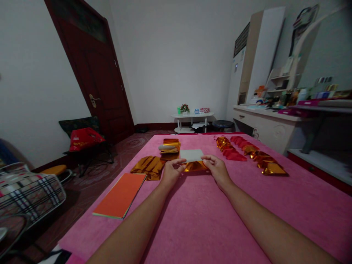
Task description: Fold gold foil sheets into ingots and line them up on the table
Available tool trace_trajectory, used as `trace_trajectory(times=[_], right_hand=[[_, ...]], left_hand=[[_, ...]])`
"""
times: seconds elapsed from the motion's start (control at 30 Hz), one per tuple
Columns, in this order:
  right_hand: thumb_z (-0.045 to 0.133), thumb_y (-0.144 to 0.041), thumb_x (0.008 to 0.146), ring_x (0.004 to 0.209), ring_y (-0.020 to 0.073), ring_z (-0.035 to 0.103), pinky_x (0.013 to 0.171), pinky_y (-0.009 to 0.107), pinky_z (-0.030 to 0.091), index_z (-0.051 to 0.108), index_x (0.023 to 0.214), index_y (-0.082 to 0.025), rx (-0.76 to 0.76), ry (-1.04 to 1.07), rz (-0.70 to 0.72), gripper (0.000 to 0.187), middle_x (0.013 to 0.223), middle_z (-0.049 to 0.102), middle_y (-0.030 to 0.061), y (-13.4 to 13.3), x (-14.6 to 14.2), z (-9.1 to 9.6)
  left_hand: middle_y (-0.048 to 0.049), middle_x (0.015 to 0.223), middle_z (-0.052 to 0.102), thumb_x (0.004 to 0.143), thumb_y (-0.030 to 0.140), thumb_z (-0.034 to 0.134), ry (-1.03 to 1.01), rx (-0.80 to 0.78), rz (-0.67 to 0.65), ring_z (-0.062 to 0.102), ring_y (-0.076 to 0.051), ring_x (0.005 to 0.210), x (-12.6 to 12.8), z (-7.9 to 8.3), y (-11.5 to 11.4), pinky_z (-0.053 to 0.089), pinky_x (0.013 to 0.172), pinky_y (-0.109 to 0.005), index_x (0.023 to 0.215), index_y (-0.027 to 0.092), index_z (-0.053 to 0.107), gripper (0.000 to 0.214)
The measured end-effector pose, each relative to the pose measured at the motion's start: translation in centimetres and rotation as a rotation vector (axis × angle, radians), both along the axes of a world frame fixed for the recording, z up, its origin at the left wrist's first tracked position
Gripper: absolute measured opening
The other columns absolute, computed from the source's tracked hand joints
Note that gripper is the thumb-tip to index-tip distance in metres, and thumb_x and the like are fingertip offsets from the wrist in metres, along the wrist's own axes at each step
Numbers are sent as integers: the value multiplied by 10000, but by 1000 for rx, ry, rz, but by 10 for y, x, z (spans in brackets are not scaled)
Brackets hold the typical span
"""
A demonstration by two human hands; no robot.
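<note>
Over the middle of the pink cloth, a foil paper sheet (195,167) spans my two hands, with a shiny gold band facing me and a pale area behind it. My left hand (172,171) pinches its left edge, and my right hand (217,171) pinches the right edge. Whether the pale part belongs to the same sheet is hard to tell. To the left lie fanned gold foil sheets (148,167). Behind them is a stack of gold foil (171,142) with a greyish oblong object (167,147) on top.
Orange paper (121,196) lies at the table's left edge. Two rows of folded red and gold foil pieces (257,154) are on the right of the pink cloth (203,220). Beyond stand a low white table (192,115), a chair with a red bag (85,138) and a cluttered dresser (264,121).
</note>
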State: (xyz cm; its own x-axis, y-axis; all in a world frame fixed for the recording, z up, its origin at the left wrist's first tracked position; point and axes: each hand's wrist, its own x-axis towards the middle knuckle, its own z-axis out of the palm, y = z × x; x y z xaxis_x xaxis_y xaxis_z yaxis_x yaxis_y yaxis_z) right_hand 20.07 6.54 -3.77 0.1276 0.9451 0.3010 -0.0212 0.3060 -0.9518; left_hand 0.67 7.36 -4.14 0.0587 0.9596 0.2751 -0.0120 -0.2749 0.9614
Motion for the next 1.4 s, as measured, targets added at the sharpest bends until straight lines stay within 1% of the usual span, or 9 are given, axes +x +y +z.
trace_trajectory(times=[0.1, 0.27, 0.43, 0.57, 0.8, 0.9, 1.1, 1.27, 1.4], right_hand=[[686, -366, 668, 601, 128, 552, 490, 208, 395, 627, 961, -161, 3, 12, 15, 363, 761, 642, 20, 0, 0, 0], [724, -329, 628, 651, 149, 556, 594, 251, 423, 661, 756, -137, 89, -6, 7, 239, 707, 633, 26, 1, -1, 2], [727, -335, 622, 644, 155, 543, 618, 266, 412, 677, 704, -141, 127, -26, -40, 216, 672, 634, 20, 2, 0, 3], [740, -350, 608, 642, 154, 545, 618, 264, 410, 688, 694, -149, 122, -4, -57, 225, 671, 643, 17, 3, 2, 2], [774, -352, 571, 624, 155, 566, 616, 273, 429, 700, 687, -150, 69, 62, -68, 244, 667, 668, 31, 1, 2, 0], [791, -329, 546, 596, 142, 556, 592, 261, 421, 696, 670, -148, 57, 81, -74, 239, 641, 658, 22, 2, 2, 0], [799, -317, 536, 597, 142, 568, 584, 255, 428, 672, 677, -151, 35, 121, -68, 252, 639, 657, 16, 2, 2, -1], [803, -347, 530, 604, 157, 584, 589, 264, 440, 673, 699, -153, -4, 161, -51, 288, 656, 672, 26, 0, 0, 0], [798, -386, 529, 612, 167, 592, 597, 277, 451, 685, 710, -155, -3, 171, -62, 315, 668, 680, 33, -2, 0, 2]], left_hand=[[-33, 589, 657, 619, 247, 737, -4, 4, -3, 514, -81, 406, -1, -2, 2, 424, 425, -199, 995, 83, 685, 413], [-44, 628, 675, 611, 255, 745, -47, 23, -2, 560, -104, 459, -1, -1, 0, 459, 462, -214, 925, 96, 704, 355], [-43, 658, 668, 641, 261, 719, 20, 135, 42, 584, -119, 536, 0, 5, -4, 464, 511, -218, 742, 116, 718, 177], [-43, 700, 652, 688, 261, 688, 96, 266, 71, 593, -133, 650, -2, 8, -3, 465, 611, -228, 675, 136, 722, 131], [-51, 736, 654, 705, 271, 680, 147, 309, 83, 590, -147, 707, -3, 9, -4, 453, 668, -242, 672, 146, 732, 139], [-54, 741, 660, 678, 276, 703, 124, 285, 104, 594, -144, 688, -2, 11, -6, 457, 632, -230, 667, 143, 731, 137], [-21, 574, 607, 657, 344, 718, 33, 123, 41, 504, -88, 443, 0, 10, -8, 413, 425, -192, 667, 110, 704, 235], [-30, 661, 607, 654, 367, 714, 22, 142, 43, 516, -88, 485, 0, 8, -7, 418, 405, -182, 653, 108, 702, 259], [-14, 584, 593, 661, 373, 702, 22, 125, 53, 495, -82, 456, 0, 11, -9, 403, 408, -180, 633, 113, 693, 262]])
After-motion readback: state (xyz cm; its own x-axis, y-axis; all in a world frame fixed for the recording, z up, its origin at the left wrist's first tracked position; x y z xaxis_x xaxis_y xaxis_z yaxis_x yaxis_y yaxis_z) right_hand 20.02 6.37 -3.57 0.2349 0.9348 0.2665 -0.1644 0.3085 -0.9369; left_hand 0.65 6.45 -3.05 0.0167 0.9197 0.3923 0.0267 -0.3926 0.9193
